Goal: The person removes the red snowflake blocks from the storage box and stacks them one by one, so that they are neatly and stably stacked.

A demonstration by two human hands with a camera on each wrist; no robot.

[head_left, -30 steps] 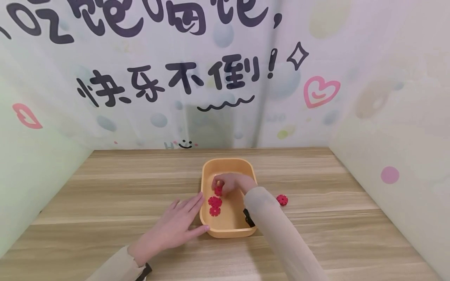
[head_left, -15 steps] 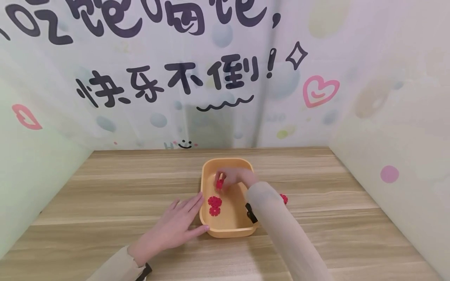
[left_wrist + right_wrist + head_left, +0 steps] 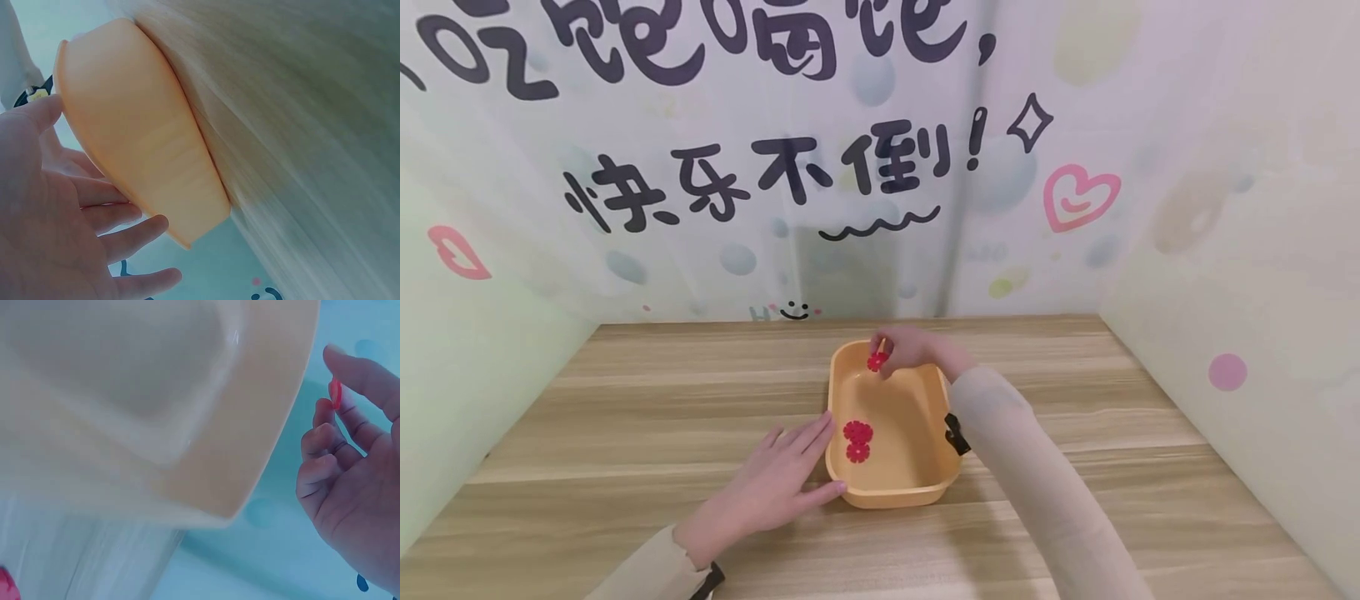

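Note:
A light orange plastic tub stands on the wooden table. My left hand rests against its left rim with the fingers straight, as the left wrist view also shows, where the hand touches the tub's edge. Over the tub's far end my right hand pinches a red flower-shaped plastic disc between thumb and fingers. In the right wrist view that disc appears edge-on, above the rim. Several similar red discs lie overlapping on the tub floor at the left.
Table surface spreads on both sides of the tub. A white printed curtain hangs behind the table, with pale walls at the sides. At the right wrist view's lower left corner, a red piece lies on the table.
My right hand has lifted the red disc from the tub floor and moved it away from me, up to the far rim. The left hand has stayed put.

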